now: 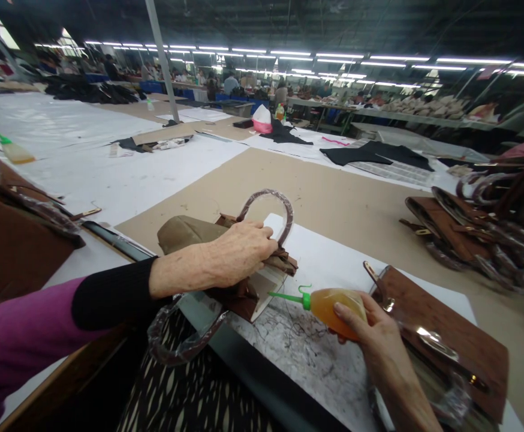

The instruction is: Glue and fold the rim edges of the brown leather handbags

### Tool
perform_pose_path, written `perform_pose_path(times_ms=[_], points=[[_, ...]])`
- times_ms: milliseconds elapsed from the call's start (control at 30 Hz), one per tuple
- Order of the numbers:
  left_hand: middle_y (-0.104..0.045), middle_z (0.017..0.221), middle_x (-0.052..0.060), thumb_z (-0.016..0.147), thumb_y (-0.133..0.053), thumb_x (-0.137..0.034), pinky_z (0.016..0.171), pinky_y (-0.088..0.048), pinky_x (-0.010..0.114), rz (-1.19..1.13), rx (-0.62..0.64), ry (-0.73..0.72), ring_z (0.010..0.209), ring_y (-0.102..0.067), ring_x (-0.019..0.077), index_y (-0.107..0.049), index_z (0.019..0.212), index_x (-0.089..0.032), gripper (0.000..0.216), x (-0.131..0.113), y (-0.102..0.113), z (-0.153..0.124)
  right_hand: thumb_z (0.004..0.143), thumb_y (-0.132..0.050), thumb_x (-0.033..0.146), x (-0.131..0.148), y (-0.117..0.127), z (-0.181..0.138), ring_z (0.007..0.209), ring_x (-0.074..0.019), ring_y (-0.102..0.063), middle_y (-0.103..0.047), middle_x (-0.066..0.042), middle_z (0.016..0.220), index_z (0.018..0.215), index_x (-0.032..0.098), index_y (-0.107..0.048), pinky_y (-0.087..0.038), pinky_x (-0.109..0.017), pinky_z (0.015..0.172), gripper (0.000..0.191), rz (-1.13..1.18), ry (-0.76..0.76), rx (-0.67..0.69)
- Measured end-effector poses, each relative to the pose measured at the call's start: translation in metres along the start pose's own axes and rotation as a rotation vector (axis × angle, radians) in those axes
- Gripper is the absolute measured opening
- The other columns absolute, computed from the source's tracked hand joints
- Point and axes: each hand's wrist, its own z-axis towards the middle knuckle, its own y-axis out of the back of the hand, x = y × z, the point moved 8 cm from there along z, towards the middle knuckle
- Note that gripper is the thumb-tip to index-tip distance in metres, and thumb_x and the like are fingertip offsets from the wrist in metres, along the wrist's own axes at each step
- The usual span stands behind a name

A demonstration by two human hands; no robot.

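Observation:
My left hand [235, 252] presses down on a brown handbag [185, 231] lying on white paper [334, 264] at the table's near edge; its wrapped loop handle [271, 198] arches up behind my fingers. My right hand [370, 336] grips an amber glue bottle [334, 303] with a green nozzle [286, 296]. The nozzle tip points left at the bag's open edge, where a pale lining panel [266, 288] shows. The paper under the nozzle is marked with dried glue threads.
A brown flap piece with metal fittings [442, 330] lies just right of my right hand. More brown bags with wrapped handles [491, 234] pile at the right. Another glue bottle [14, 150] sits far left. Black fabric [370, 155] and other workers are farther back.

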Motion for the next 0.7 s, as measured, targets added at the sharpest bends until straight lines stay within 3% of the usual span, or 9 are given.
perform_pose_path(times_ms=[233, 700], points=[[-0.061, 0.094, 0.006, 0.083, -0.056, -0.016, 0.072, -0.037, 0.033, 0.012, 0.014, 0.009, 0.085, -0.052, 0.0209, -0.059, 0.091, -0.015, 0.01, -0.001, -0.001, -0.001, 0.074, -0.074, 0.048, 0.012, -0.013, -0.017, 0.055, -0.0169, -0.052, -0.064, -0.002, 0.073, 0.092, 0.018, -0.064, -0.044, -0.026, 0.047, 0.037, 0.072, 0.02, 0.018], [-0.061, 0.099, 0.008, 0.087, -0.052, -0.018, 0.079, -0.039, 0.033, 0.047, 0.075, 0.034, 0.092, -0.052, 0.0219, -0.06, 0.097, -0.014, 0.013, -0.003, -0.004, -0.002, 0.07, -0.076, 0.051, 0.025, -0.026, -0.045, 0.057, -0.0179, -0.052, -0.063, -0.002, 0.071, 0.095, 0.02, -0.064, -0.043, -0.024, 0.046, 0.041, 0.079, -0.044, 0.055]])
